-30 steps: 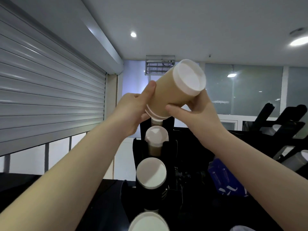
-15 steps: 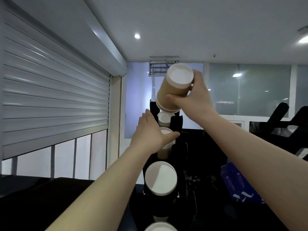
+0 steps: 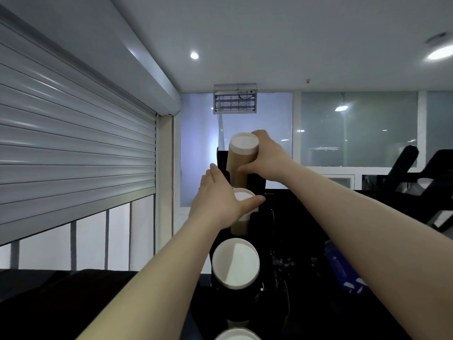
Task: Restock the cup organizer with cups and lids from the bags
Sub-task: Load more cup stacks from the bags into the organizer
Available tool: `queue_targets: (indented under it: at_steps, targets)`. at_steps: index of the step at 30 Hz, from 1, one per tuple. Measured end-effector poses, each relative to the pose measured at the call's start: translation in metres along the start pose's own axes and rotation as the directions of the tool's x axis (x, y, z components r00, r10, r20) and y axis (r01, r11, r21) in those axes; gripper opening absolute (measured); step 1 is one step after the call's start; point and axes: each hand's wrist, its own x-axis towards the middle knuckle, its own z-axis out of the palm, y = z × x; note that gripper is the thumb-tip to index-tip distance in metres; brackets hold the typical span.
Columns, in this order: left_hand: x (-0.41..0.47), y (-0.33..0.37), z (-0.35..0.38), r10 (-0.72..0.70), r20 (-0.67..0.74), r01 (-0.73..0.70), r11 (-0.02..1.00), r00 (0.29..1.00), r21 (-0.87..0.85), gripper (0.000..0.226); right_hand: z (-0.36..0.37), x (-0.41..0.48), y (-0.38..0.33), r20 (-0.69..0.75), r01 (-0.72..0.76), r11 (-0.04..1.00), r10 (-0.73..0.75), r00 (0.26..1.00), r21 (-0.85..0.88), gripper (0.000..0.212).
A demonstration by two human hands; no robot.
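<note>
1. We see the right hand (image 3: pixel 268 158) wrapped round a stack of brown cups (image 3: pixel 237 168); the thumb lies on the near side and the fingers curl over the far side, just under the stack's white end; the grasp is plain to see.
2. That stack stands nearly upright, white end toward us, at the top slot of the black cup organizer (image 3: pixel 257 185); its lower end is hidden behind the stack below, so we cannot tell how deep it sits.
3. The left hand (image 3: pixel 220 201) is released, fingers straight and pointing upward, grasping nothing; its palm covers the second stack (image 3: pixel 241 196) one slot down, and its thumb reaches rightward across that stack's white end.
4. Lower down we find a third stack (image 3: pixel 235 263), its wide white end toward us and its sides dark; the rim of a fourth stack (image 3: pixel 237 336) shows at the bottom edge.
5. The organizer rises from a dark counter (image 3: pixel 61 303); to the left a grey roller shutter (image 3: pixel 73 148) hangs partly lowered.
6. Behind the organizer a grilled wall unit (image 3: pixel 234 99) sits just under the ceiling; a round ceiling light (image 3: pixel 194 55) glows to its upper left.
7. Low on the right, near the organizer, lies a blue bag (image 3: pixel 343 273), too dim for detail; dark exercise machines (image 3: pixel 407 165) stand farther right against the glass wall.
</note>
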Motion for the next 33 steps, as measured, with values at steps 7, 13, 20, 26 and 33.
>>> queue_targets:
  at_steps: [7, 13, 20, 26, 33]
  targets:
    - [-0.002, 0.002, -0.001, -0.005, -0.003, 0.005, 1.000, 1.000, -0.003, 0.127, 0.010, -0.016, 0.000, -0.076, 0.249, 0.926, -0.281, 0.957, -0.283, 0.046]
    - [-0.002, 0.003, -0.001, -0.003, 0.001, 0.003, 1.000, 1.000, 0.004, 0.125, 0.007, -0.027, 0.011, 0.015, 0.199, 0.886, -0.213, 0.977, -0.419, 0.047]
    - [-0.002, 0.002, 0.000, -0.009, -0.012, 0.009, 1.000, 1.000, -0.001, 0.124, 0.007, -0.031, 0.002, 0.029, 0.129, 0.909, -0.129, 0.991, -0.397, 0.050]
    - [-0.009, 0.004, -0.003, 0.159, -0.108, -0.159, 0.987, 0.981, 0.010, 0.104, -0.018, -0.056, -0.009, 0.024, 0.241, 0.905, -0.248, 0.968, -0.350, 0.048]
    - [-0.038, 0.010, -0.039, 0.356, -0.079, -0.340, 0.926, 0.931, 0.166, 0.083, -0.061, -0.091, -0.034, 0.140, 0.251, 0.851, -0.209, 0.968, -0.461, 0.035]
